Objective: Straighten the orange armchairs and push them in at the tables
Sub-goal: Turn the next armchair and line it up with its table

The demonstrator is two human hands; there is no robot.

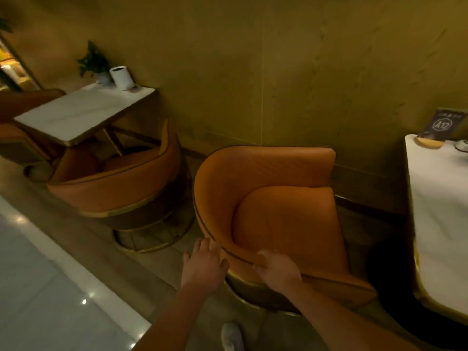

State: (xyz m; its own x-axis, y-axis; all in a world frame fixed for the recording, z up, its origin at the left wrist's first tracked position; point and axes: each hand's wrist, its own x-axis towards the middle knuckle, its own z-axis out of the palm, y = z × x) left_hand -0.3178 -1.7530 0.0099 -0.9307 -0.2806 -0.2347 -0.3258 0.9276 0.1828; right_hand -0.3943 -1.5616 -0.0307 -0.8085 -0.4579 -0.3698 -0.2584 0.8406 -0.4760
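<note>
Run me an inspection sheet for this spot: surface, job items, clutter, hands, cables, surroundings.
Surface: tan floor strip along the wall, glossy pale tiles to its left.
Job's things: near armchair stands apart from the right table, angled, not pushed in; far armchair sits close to the left table.
Clutter: plant and white cylinder on the left table; A12 sign on the right table.
Hands: left hand lies on the outside of the near armchair's back; right hand grips its rim.
Cables: nothing seen.
Surroundings: yellow wall behind; a shoe at the bottom edge.
</note>
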